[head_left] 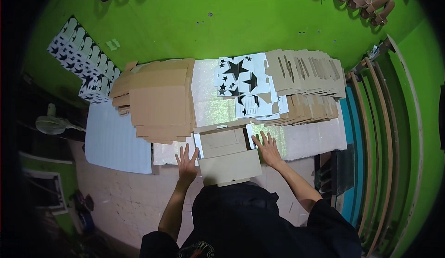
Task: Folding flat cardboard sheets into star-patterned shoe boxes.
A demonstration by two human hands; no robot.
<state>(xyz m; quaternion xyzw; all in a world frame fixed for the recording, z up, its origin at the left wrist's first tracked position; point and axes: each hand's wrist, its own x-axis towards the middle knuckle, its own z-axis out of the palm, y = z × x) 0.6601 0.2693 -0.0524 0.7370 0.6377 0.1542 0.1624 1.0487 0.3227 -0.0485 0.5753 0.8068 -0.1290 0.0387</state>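
Box [229,164] between both hands [187,166] [270,152]

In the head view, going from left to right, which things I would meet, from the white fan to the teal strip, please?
White fan → left hand → open cardboard box → right hand → teal strip.

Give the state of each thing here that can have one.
Tan rectangular cardboard box: open, flap toward person.
Left hand: open, at box's left side.
Right hand: open, at its right side.
Brown cardboard sheets: flat, stacked.
Black-starred white cardboard sheets: flat, overlapping.
Black-starred white boxes: stacked.
Pale round fan: running or off, unclear.
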